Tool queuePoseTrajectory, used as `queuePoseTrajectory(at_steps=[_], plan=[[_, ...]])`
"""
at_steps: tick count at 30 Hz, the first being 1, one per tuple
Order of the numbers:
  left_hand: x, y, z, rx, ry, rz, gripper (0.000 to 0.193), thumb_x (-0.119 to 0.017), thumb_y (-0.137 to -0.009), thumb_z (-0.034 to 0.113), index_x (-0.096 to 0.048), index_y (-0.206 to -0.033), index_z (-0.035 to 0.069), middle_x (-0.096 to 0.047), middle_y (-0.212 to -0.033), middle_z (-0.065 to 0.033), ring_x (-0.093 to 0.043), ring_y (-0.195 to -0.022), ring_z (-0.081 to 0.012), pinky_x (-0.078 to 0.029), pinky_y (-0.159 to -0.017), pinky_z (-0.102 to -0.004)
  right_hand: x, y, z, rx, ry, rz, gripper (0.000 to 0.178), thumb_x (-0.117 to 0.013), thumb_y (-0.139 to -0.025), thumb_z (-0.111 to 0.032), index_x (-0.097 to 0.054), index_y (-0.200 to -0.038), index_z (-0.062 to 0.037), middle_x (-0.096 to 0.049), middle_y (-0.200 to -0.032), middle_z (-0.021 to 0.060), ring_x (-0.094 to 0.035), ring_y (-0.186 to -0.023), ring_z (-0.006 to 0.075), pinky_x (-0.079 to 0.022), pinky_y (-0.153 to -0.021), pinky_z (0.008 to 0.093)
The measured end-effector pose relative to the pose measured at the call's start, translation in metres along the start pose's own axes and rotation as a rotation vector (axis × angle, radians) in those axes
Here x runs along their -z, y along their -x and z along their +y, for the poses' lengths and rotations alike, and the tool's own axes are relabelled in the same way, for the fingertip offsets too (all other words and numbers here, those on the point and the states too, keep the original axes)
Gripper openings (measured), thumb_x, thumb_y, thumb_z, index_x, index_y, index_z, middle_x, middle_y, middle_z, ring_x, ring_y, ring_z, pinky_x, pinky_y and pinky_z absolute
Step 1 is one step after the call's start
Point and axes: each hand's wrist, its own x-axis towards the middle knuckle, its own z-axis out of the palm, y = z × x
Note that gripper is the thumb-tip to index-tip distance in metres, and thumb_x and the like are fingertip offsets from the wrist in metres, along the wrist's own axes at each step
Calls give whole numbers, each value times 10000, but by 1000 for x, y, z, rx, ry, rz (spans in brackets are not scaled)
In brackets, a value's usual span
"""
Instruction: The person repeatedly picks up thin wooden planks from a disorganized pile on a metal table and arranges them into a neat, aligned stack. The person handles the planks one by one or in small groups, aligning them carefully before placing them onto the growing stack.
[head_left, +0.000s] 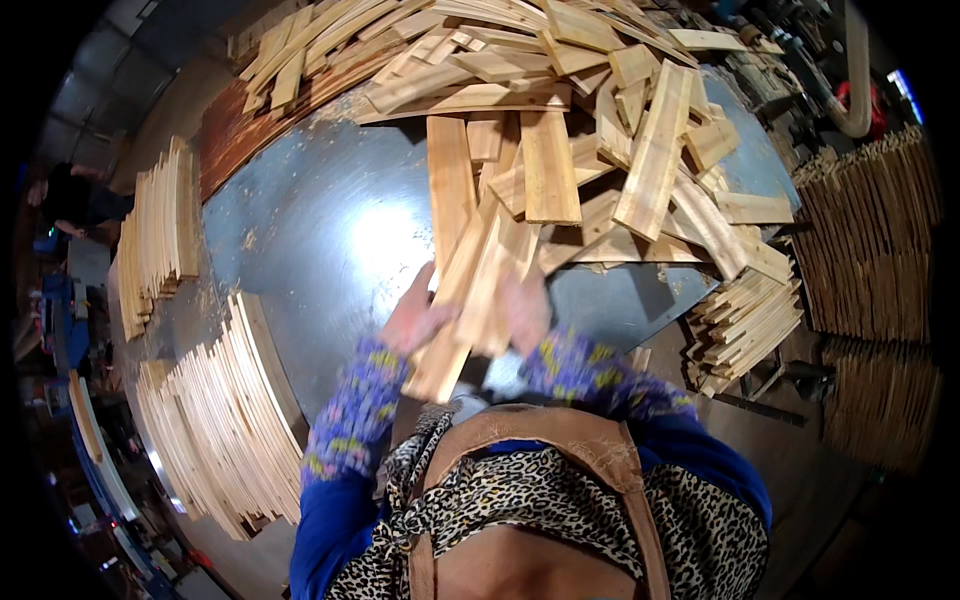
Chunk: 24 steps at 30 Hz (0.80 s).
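Two or more pale wooden boards [482, 290] lie slightly fanned between my hands, their near ends sticking out over the table's front edge toward my apron. My left hand [415, 312] grips them along the left side, its thumb over the wood. On the right side my right hand [525, 308] holds against their edge, a little blurred, with its fingers partly hidden. Just beyond, a wide board [452, 180] and a shorter board [548, 170] reach out from the loose heap toward me.
A grey metal table [320, 220] bears a big jumble of loose boards [655, 150]. Upright rows of boards [225, 410] stand at the left, with another row [165, 230] farther back. At the right are a smaller stack [745, 325] and tall dark stacks [865, 240].
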Motion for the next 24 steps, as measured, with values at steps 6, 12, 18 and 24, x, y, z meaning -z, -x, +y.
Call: queuePoseTrajectory(at_steps=[6,12,18,24], plan=[[24,177,-157,386,360,240,739,-801,-914,275,-545,-1524,-55,-693,-1393,-198,-623,-1343,-275,-494,-1152,-433,-40,70,40,-107,939,-1265,624,-556,-1126,-540,-649,-1421,3,-777,-1240,190,-744,-1095,333,-586,-968,469],[-1,184,-153,272,-535,510,671,-621,-1040,499,-603,-1478,-9,-667,-1423,-259,-631,-1313,-436,-494,-1131,-532,-95,-66,-75,423,1043,-1041,692,-593,-1073,-538,-557,-1566,-53,-723,-1404,168,-700,-1301,310,-566,-1119,396],[-6,160,-112,287,-456,336,871,-704,-966,532,-459,-1580,-36,-588,-1504,-286,-556,-1399,-455,-442,-1204,-531,-157,-243,-179,603,1971,-436,898,-714,-898,-287,-354,-1708,-143,-529,-1640,215,-514,-1513,388,-453,-1236,474],[-11,146,-123,466,-559,333,878,-771,-882,463,-493,-1567,-9,-615,-1468,-256,-584,-1351,-460,-494,-1149,-542,-180,-324,-143,391,2140,-455,897,-742,-904,-289,-362,-1714,-233,-470,-1684,192,-460,-1558,373,-436,-1265,477]])
